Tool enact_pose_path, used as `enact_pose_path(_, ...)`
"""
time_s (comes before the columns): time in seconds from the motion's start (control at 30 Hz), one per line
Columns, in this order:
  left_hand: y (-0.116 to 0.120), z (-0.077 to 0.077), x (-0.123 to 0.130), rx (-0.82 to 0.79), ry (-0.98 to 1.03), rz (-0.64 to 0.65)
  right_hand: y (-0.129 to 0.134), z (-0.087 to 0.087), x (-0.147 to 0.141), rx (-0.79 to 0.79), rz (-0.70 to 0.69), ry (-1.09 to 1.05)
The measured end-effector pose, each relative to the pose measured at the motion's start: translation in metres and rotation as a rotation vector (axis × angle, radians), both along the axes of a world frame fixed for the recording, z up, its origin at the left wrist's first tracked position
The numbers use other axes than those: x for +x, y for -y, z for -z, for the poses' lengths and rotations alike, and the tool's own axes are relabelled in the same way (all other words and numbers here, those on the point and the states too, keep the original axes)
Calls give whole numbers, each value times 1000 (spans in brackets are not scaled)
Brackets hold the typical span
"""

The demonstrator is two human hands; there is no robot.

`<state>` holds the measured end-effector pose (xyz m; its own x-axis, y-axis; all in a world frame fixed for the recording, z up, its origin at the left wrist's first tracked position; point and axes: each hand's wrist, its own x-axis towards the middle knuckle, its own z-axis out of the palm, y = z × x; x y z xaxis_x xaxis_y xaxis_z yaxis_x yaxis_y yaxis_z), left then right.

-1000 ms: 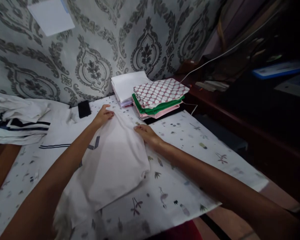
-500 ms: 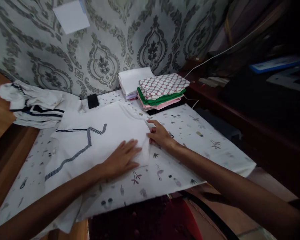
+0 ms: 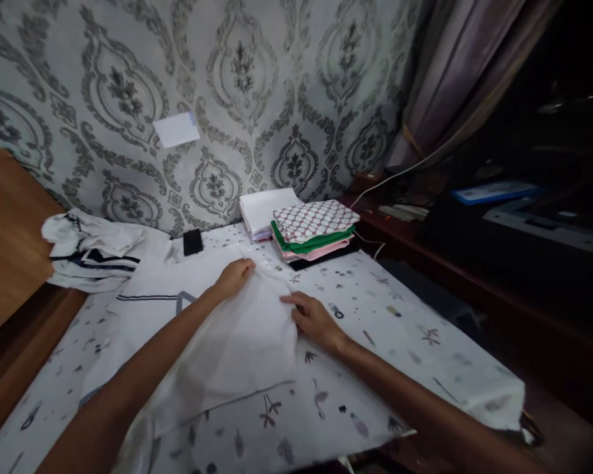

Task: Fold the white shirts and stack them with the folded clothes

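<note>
A white garment (image 3: 247, 342) with dark stripes lies spread over a table (image 3: 375, 355) with a printed white cover. My left hand (image 3: 234, 276) is closed in a pinch on the garment's upper part, and the cloth rises in soft folds below it. At the garment's right edge, my right hand (image 3: 316, 319) has its fingers bent against the fabric, thumb and fingers close together on the edge. The lower hem lies along the cover between my forearms.
Folded clothes (image 3: 316, 224) are stacked at the back, beside folded white cloth (image 3: 269, 207). A black phone (image 3: 193, 242) lies left of them. Crumpled striped clothing (image 3: 93, 250) sits at the far left. A thin white cable (image 3: 405, 171) runs at the right.
My left hand has moved up from lying flat on the garment and now pinches it, lifting some cloth. My right hand stays at the right edge. The view has tilted upward.
</note>
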<state>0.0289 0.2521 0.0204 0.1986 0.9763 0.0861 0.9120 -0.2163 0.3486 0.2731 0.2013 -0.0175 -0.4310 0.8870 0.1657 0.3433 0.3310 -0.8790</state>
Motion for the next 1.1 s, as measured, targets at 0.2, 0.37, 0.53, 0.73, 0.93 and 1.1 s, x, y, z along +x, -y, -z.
enact_pose_path(0.2,-82,-11,10,-129,-114,-64,0,3,3,125,-23,82)
enact_pose_path(0.37,-112,-15,6,-371,-111,-113,-2,11,7,119,-19,108)
enact_pose_path(0.53,-99,-6,4,-320,62,-180,3,8,6,161,16,132)
enact_pose_path(0.73,-66,13,-2,-86,234,-182,6,0,7,170,20,132)
enact_pose_path(0.93,-28,31,7,6,-19,-86,-1,5,8,165,19,103)
enact_pose_path(1.1,2,29,27,-105,-165,-72,-1,3,7,126,45,165)
